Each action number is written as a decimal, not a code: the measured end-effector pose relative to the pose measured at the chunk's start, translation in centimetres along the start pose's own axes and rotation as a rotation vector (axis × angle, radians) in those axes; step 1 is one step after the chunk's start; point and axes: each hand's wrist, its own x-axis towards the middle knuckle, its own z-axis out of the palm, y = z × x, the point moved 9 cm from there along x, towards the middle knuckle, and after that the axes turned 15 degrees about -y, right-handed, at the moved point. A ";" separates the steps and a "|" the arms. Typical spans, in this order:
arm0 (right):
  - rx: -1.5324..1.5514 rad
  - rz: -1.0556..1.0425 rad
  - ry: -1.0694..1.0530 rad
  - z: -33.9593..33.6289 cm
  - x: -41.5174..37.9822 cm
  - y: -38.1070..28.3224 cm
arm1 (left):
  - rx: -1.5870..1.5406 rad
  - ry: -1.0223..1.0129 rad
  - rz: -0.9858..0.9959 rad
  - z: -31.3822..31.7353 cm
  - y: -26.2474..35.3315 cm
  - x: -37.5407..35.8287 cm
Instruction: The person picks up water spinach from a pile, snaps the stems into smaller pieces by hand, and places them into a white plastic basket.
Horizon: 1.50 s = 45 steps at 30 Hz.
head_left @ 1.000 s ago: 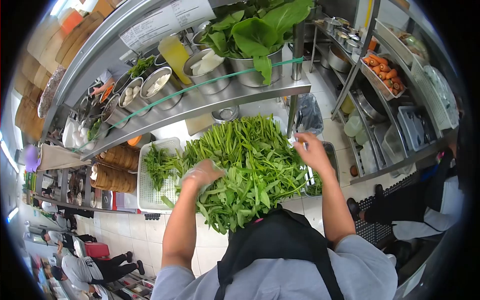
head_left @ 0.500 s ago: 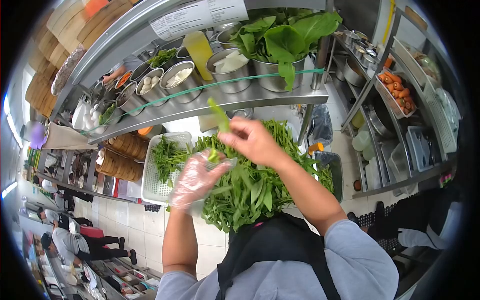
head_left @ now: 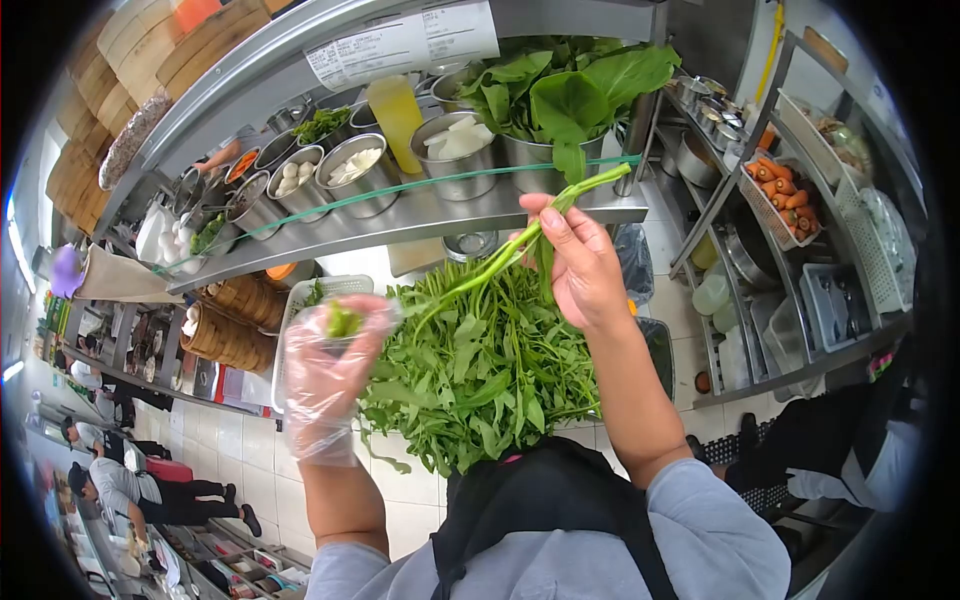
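Note:
My right hand (head_left: 580,262) holds a long green stem (head_left: 500,258) with leaves between thumb and fingers, above the pile. My left hand (head_left: 335,350), in a clear plastic glove, is closed around short green pieces (head_left: 343,321), left of the pile. A large heap of leafy greens (head_left: 490,365) lies in front of my apron, below both hands. Partly hidden behind my left hand is a white perforated basket (head_left: 290,310) with some greens at its far end.
A steel shelf (head_left: 420,222) with metal containers of cut vegetables and big leaves crosses ahead. Bamboo steamers (head_left: 228,338) stand at left. At right, a rack (head_left: 800,355) holds a basket of carrots (head_left: 783,190). Other people stand at far left and right.
My hands have moved apart: the right went up and right with a long stem, the left moved left and lower with green pieces. The view has shifted slightly.

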 end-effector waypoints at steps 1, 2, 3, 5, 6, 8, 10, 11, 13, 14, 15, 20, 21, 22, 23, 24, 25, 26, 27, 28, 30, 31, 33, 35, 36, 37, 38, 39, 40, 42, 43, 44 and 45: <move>0.025 0.009 0.003 -0.2 -0.3 0.3 | 0.027 -0.025 0.049 1.4 0.4 0.5; 0.049 0.017 0.006 -0.3 -0.5 0.5 | 0.053 -0.050 0.100 2.9 0.6 1.1; 0.071 0.023 0.001 -0.3 -0.7 0.5 | 0.132 -0.121 0.093 4.5 0.4 1.6; 0.076 0.027 -0.003 -0.7 -1.2 1.0 | 0.386 -0.205 0.079 7.2 1.8 2.1; 0.085 0.038 -0.009 -0.9 -1.4 1.3 | 0.508 -0.223 0.081 8.3 1.8 2.4; 0.129 0.029 -0.028 -1.1 -1.6 1.5 | 0.661 -0.201 0.168 9.7 1.4 2.9; 0.063 0.017 -0.007 -1.6 -2.1 1.6 | 0.633 -0.227 0.159 10.2 -0.3 3.4; 0.062 0.024 0.006 -1.9 -2.4 1.6 | 0.605 -0.250 0.148 10.3 -0.9 3.6; -0.046 0.113 -0.080 -1.1 -2.9 1.1 | 0.552 -0.275 0.142 10.2 -0.6 3.9; -0.154 0.205 -0.170 -0.4 -3.1 1.3 | 0.497 -0.295 0.136 10.1 -0.4 4.1; -0.190 0.228 -0.228 -0.7 -3.4 2.0 | 0.478 -0.327 0.135 10.2 -0.1 4.1; 0.036 0.208 -0.179 -1.5 -3.8 1.9 | 0.575 -0.397 0.130 10.3 -1.0 4.4; -0.036 0.261 -0.184 -1.0 -4.1 1.8 | 0.561 -0.440 0.093 10.5 -1.5 4.5; -0.107 0.313 -0.189 -0.9 -4.2 2.0 | 0.564 -0.442 0.094 10.6 -1.6 4.4; -0.340 0.319 -0.244 -1.2 -4.1 2.1 | 0.590 -0.431 0.100 10.8 -1.5 4.4; -0.340 0.316 -0.240 -1.9 -4.0 2.7 | 0.616 -0.421 0.106 10.9 -1.5 4.4; -0.304 0.281 -0.220 -2.6 -3.9 3.1 | 0.616 -0.425 0.109 10.9 -1.6 4.4; -0.269 0.246 -0.201 -3.2 -3.8 3.2 | 0.632 -0.414 0.119 10.7 -1.6 4.4; -0.080 0.259 -0.066 -2.9 -4.1 2.6 | 0.648 -0.400 0.129 10.4 -1.4 4.6; -0.079 0.258 -0.067 -3.5 -4.1 2.5 | 0.649 -0.400 0.130 10.1 -1.1 4.7; 0.073 0.281 -0.170 -3.6 -4.3 2.5 | 0.649 -0.577 -0.078 10.4 -2.4 5.0; 0.050 0.280 -0.113 -3.6 -4.7 2.7 | 0.650 -0.580 -0.081 10.3 -2.5 5.0; 0.056 0.297 -0.123 -3.1 -4.7 2.3 | 0.702 -0.675 -0.083 11.1 -2.8 4.8; 0.021 0.306 -0.067 -2.4 -4.6 1.5 | 0.701 -0.697 -0.079 11.3 -3.9 4.6; 0.020 0.303 -0.066 -2.6 -4.5 1.8 | 0.702 -0.719 -0.073 11.5 -4.0 4.6; 0.003 0.300 -0.038 -3.4 -4.6 2.4 | 0.705 -0.719 -0.069 11.5 -3.7 4.7; -0.012 0.298 -0.010 -4.0 -4.7 2.8 | 0.517 -0.681 -0.089 11.2 -3.2 4.9; -0.013 0.297 -0.008 -3.8 -4.7 3.0 | 0.329 -0.638 -0.109 10.9 -2.8 5.2; 0.006 0.286 0.015 -3.7 -4.7 3.2 | 0.328 -0.638 -0.108 11.3 -2.7 5.4; 0.023 0.279 0.034 -3.1 -4.6 3.6 | 0.067 -0.508 -0.093 11.1 -2.3 6.2; 0.021 0.275 0.039 -2.7 -4.6 3.8 | 0.150 -0.542 -0.085 11.9 -2.8 6.8; 0.017 0.272 0.044 -2.5 -4.6 3.9 | 0.147 -0.537 -0.085 12.3 -3.2 7.2; 0.014 0.277 0.042 -2.3 -4.6 4.1 | 0.194 -0.601 -0.091 13.3 -3.7 7.3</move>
